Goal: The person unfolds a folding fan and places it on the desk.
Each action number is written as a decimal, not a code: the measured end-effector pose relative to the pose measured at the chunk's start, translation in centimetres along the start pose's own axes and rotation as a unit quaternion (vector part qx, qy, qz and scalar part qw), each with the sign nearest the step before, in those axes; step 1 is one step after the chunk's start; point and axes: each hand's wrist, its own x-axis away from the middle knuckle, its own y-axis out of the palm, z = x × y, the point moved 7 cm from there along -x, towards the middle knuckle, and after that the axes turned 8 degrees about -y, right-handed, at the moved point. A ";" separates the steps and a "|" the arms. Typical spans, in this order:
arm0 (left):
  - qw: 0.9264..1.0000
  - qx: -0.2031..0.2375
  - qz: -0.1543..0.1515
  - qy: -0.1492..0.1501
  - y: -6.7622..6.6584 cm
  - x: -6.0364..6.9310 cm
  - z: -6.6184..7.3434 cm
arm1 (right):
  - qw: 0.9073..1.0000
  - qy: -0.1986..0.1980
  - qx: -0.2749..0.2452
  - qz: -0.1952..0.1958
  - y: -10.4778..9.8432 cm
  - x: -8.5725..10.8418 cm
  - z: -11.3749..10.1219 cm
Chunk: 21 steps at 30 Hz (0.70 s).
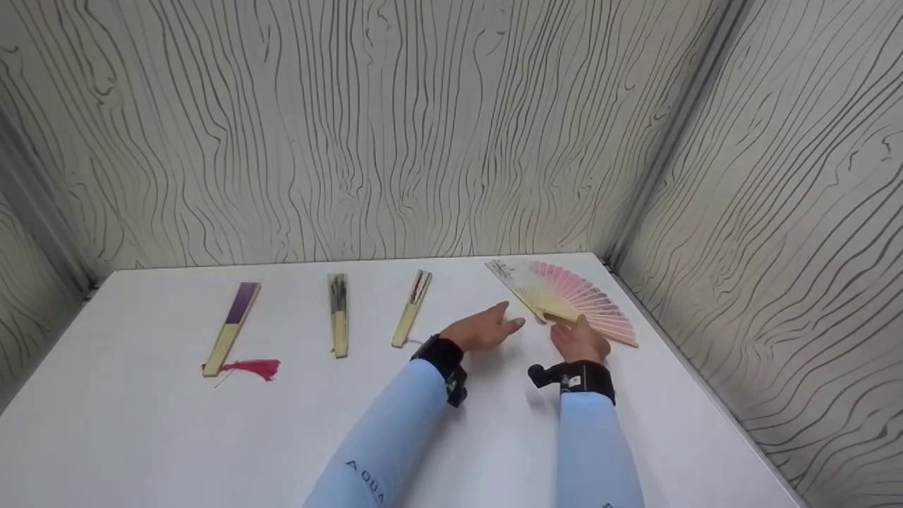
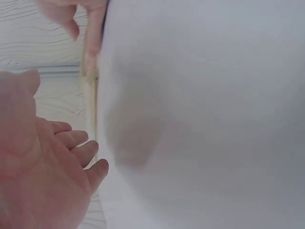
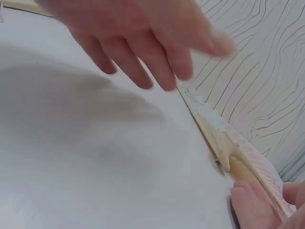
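A spread folding fan [image 1: 575, 291], pink and white with pale ribs, lies at the right back of the white table. My right hand [image 1: 582, 343] pinches its near outer rib, thumb above and fingers at the lower edge. In the right wrist view, that hand's finger [image 3: 250, 198] reaches under the fan close to the pivot. My left hand [image 1: 481, 330] hovers over the table left of the pivot, apart from the fan. The left wrist view shows the left hand's fingers [image 2: 78, 143] loosely bent, holding nothing.
Three folded fans lie to the left: a purple one [image 1: 236, 324] with a red tassel [image 1: 257, 367], a grey-patterned one [image 1: 338, 317] and another patterned one [image 1: 411, 308]. Wood-grain panels [image 1: 395, 134] stand behind the table [image 1: 211, 444] and at both sides.
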 end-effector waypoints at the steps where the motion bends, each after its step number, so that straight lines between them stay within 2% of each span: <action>1: 1.000 0.000 0.006 0.005 -0.6 0.4 -0.2 | 1.000 0.003 -0.018 -0.007 0.0 1.1 -0.4; 3: 1.000 0.002 0.022 0.017 -1.9 1.5 -0.5 | 0.999 0.005 -0.034 -0.003 -0.3 1.6 -0.8; 5: 0.999 0.006 0.043 0.030 -3.4 2.7 -0.8 | 0.998 -0.010 -0.051 0.023 -0.8 0.2 -0.8; 6: 0.998 0.008 0.055 0.038 -4.2 3.5 -1.0 | 0.998 -0.026 -0.051 0.031 -0.9 -0.8 -0.8; 7: 0.997 0.008 0.069 0.046 -5.1 4.2 -1.2 | 0.997 -0.046 -0.046 0.030 -0.5 -1.0 -1.5; 8: 0.995 0.011 0.084 0.053 -5.9 5.0 -1.4 | 0.997 -0.064 -0.034 0.018 0.0 -1.2 -2.1; 10: 0.991 0.014 0.114 0.065 -7.7 6.7 -2.1 | 0.992 -0.117 0.021 -0.034 1.8 -0.7 -3.8; 11: 0.989 0.013 0.131 0.070 -8.6 7.6 -2.4 | 0.985 -0.145 0.060 -0.066 2.8 -0.1 -4.6; 12: 0.986 0.012 0.150 0.073 -9.5 8.5 -2.8 | 0.974 -0.175 0.101 -0.100 4.0 0.7 -5.4; 13: 0.983 0.009 0.169 0.077 -10.4 9.5 -3.2 | 0.959 -0.207 0.139 -0.133 5.2 1.9 -6.1; 15: 0.974 0.003 0.210 0.082 -12.3 11.5 -4.0 | 0.917 -0.276 0.227 -0.175 7.4 4.6 -7.3; 18: 0.956 -0.021 0.281 0.079 -14.9 14.2 -5.3 | 0.844 -0.368 0.322 -0.221 10.4 8.3 -8.0; 21: 0.935 -0.058 0.344 0.055 -16.4 15.9 -7.2 | 0.765 -0.434 0.402 -0.253 12.9 11.2 -7.2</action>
